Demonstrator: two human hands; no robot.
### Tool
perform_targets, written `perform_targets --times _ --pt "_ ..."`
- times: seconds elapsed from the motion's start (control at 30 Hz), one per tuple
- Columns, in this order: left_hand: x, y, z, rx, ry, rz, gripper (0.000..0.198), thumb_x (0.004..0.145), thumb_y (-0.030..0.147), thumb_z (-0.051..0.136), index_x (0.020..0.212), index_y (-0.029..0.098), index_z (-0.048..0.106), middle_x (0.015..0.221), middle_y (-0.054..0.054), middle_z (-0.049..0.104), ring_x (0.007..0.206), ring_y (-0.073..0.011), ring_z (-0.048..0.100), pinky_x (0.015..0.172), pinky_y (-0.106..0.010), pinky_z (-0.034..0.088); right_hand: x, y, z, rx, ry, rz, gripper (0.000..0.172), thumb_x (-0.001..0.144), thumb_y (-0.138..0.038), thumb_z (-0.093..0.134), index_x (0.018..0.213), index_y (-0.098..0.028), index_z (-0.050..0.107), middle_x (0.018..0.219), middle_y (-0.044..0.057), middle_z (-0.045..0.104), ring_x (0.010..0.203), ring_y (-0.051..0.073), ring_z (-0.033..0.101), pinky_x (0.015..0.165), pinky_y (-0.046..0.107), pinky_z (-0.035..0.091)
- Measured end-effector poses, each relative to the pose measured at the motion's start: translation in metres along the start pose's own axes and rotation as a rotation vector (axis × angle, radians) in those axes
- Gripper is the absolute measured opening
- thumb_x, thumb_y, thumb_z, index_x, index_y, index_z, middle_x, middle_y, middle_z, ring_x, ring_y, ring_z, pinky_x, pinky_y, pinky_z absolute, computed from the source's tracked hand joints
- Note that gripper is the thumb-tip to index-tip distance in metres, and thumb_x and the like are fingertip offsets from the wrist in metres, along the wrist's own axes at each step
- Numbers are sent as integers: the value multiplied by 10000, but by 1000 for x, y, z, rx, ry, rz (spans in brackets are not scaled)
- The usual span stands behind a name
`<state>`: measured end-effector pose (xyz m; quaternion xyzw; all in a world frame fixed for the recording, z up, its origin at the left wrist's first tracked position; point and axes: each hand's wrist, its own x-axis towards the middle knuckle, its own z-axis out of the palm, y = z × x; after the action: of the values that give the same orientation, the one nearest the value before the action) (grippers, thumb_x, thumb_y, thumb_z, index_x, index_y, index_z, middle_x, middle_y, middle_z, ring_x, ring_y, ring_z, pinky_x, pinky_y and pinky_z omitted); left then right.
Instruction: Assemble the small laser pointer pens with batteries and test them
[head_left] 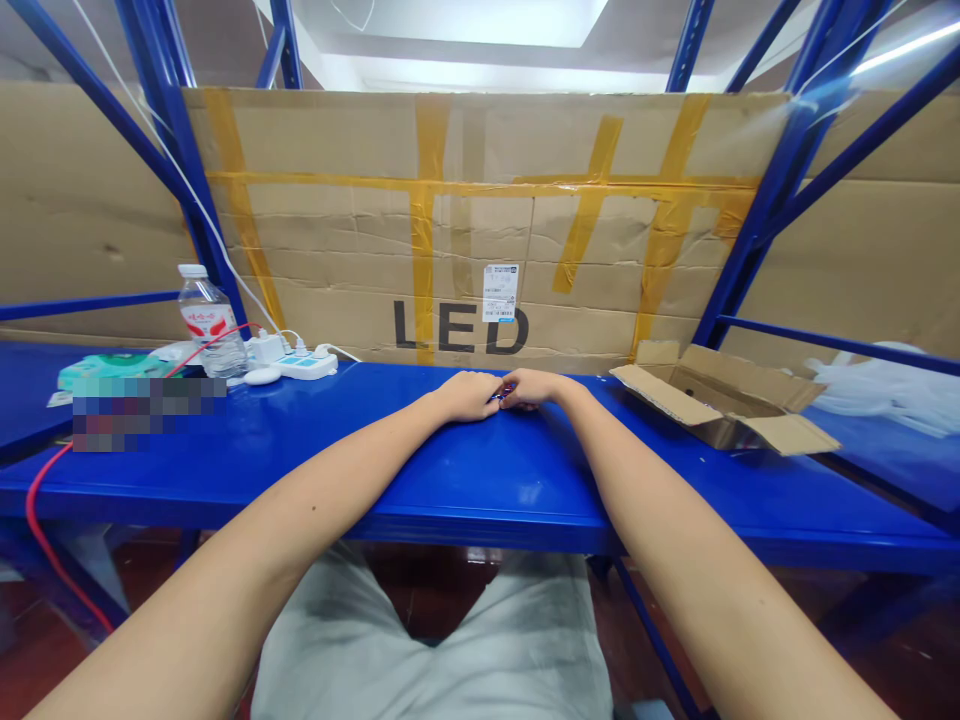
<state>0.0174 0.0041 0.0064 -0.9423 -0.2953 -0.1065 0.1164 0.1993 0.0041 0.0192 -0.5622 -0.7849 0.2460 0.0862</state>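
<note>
Above the far part of the blue tabletop [480, 480], my left hand [470, 395] and my right hand [531, 388] meet at the fingertips. Both have curled, closed fingers. A small shiny object [504, 394], seemingly dark or bluish, shows between them; its kind is too small to make out and most of it is hidden by the fingers. The left thumb and the right fingers press close around it.
An open cardboard box [705, 400] stands on the right, near white plastic bags [892, 385]. To the left are a water bottle [210, 325], a white power strip [307, 364] with cables and a green packet [105, 372]. Behind stands a large taped carton [337, 240].
</note>
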Motion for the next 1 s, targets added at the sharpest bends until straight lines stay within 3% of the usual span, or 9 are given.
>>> perform_targets --times 0.07,0.27,0.43,0.53,0.7,0.9,1.0 --pt "0 -1 1 -2 3 0 258 904 347 449 1041 181 592 1081 -122 686 977 -273 659 791 -348 499 0 2 0 5 11 -9 106 734 -246 677 776 -178 607 502 -63 486 437 84 448 463 216 361" --pt "-2 -2 0 -5 -25 -40 264 920 331 415 1083 187 565 1095 -123 687 986 -276 662 799 -360 499 -1 2 0 24 67 -17 221 755 -276 671 631 -177 516 471 -73 442 405 66 409 442 208 357" --pt "-1 -3 1 -56 -64 -106 314 957 358 333 1120 194 546 1106 -123 683 993 -282 662 786 -371 500 1 0 1 64 99 -6 153 774 -207 658 686 -166 539 565 -26 581 483 93 555 455 191 410" --pt "1 -6 2 -70 -70 -134 359 978 379 281 1167 197 526 1145 -132 669 1032 -288 651 811 -380 494 1 -1 1 161 76 -6 144 814 -196 636 732 -162 523 637 12 652 477 99 587 445 193 424" --pt "1 -7 2 -56 -83 -152 308 973 315 293 1163 200 507 1147 -138 665 1026 -285 651 803 -380 492 -3 -2 0 256 55 -14 107 836 -188 618 763 -156 546 520 -22 567 437 94 542 453 198 441" --pt "-1 -4 1 -25 -12 -103 238 959 323 355 1103 194 494 1137 -135 666 1036 -283 643 806 -363 486 -13 -4 0 554 -84 90 93 786 -158 613 776 -166 521 608 6 588 533 140 612 503 235 491" --pt "-2 -3 0 -11 -3 -80 245 957 331 350 1100 196 497 1135 -132 669 1030 -286 644 808 -374 486 -15 -4 0 566 -114 62 133 801 -194 615 722 -167 511 550 -25 509 476 108 540 500 229 480"
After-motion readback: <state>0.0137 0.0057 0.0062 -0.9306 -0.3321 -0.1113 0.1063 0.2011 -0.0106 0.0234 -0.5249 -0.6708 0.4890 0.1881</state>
